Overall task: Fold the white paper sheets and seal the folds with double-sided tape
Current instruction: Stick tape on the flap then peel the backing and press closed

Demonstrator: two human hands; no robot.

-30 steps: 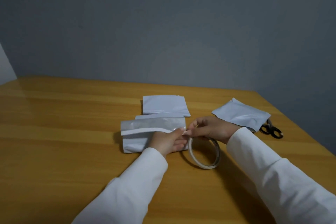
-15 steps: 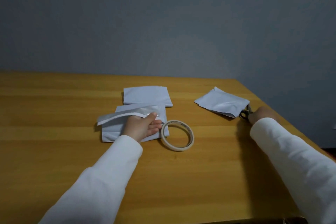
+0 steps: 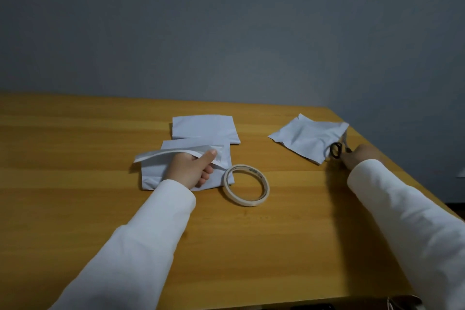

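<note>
A folded white paper sheet (image 3: 153, 176) lies on the wooden table (image 3: 75, 184). My left hand (image 3: 191, 167) rests on it and pinches its lifted flap (image 3: 163, 153), which carries a strip of tape. The roll of double-sided tape (image 3: 246, 185) lies flat just right of that hand. A second folded sheet (image 3: 205, 128) lies behind, a third (image 3: 308, 137) at the right. My right hand (image 3: 359, 158) grips the black-handled scissors (image 3: 337, 150) at the third sheet's near right corner.
The table's right edge (image 3: 402, 176) runs close past my right hand, and the near edge crosses the bottom of the view. A grey wall stands behind the table. A pale object (image 3: 402, 303) shows at the bottom right corner.
My right hand left the tape roll and went right to the scissors, now gripping them. The roll now lies flat on the table. My left hand keeps holding the flap up.
</note>
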